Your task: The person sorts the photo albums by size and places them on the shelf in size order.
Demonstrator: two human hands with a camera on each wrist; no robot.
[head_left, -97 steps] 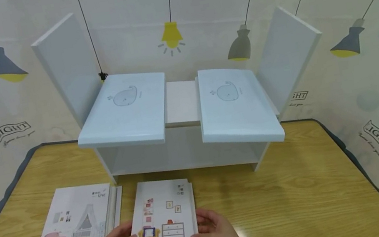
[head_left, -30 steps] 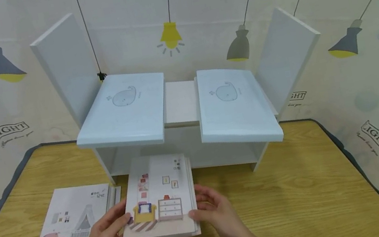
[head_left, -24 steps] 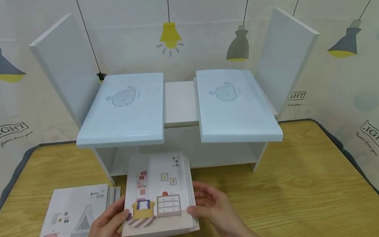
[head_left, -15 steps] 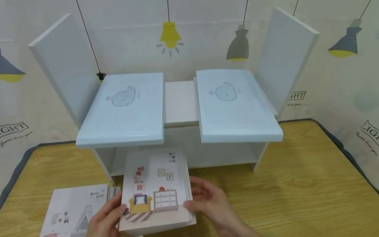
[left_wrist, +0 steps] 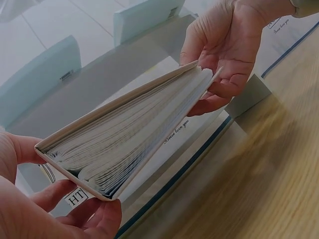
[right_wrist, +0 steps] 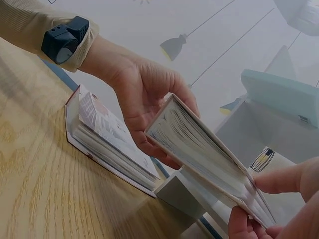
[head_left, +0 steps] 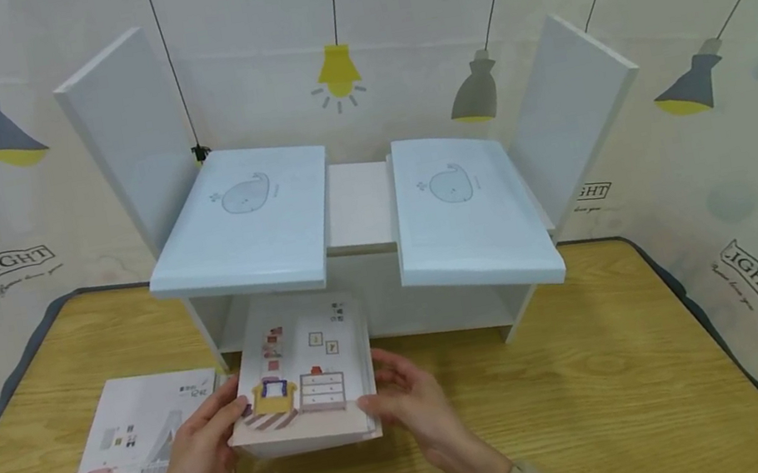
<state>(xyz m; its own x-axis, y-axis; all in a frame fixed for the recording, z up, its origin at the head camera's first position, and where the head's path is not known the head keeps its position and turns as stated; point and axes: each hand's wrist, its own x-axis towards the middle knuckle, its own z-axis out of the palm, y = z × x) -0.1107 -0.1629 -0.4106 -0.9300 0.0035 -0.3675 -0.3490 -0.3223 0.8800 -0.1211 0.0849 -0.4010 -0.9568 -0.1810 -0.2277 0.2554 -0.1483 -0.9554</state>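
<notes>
A white photo album (head_left: 300, 373) with a printed yellow armchair and dresser is held level above the table, its far edge in the shelf's left opening. My left hand (head_left: 203, 445) grips its left edge, thumb on the cover and fingers underneath. On the opposite edge, my right hand (head_left: 412, 404) pinches the cover the same way. The left wrist view shows the thick pages (left_wrist: 129, 134) fanned between the covers. A white shelf unit (head_left: 388, 290) stands behind, partly hidden by the album. Another album (head_left: 121, 459) with a pink picture lies left of my left hand.
Two pale blue whale-printed panels (head_left: 242, 218) lie on top of the shelf and jut out over its front opening. Tall white side boards (head_left: 129, 137) rise at both ends. A lamp-print sheet (head_left: 384, 7) hangs behind the wooden table (head_left: 623, 371).
Both hands have lifted the album off the table and moved it forward, then slightly left, so its far edge now reaches into the shelf. The other album stays in place.
</notes>
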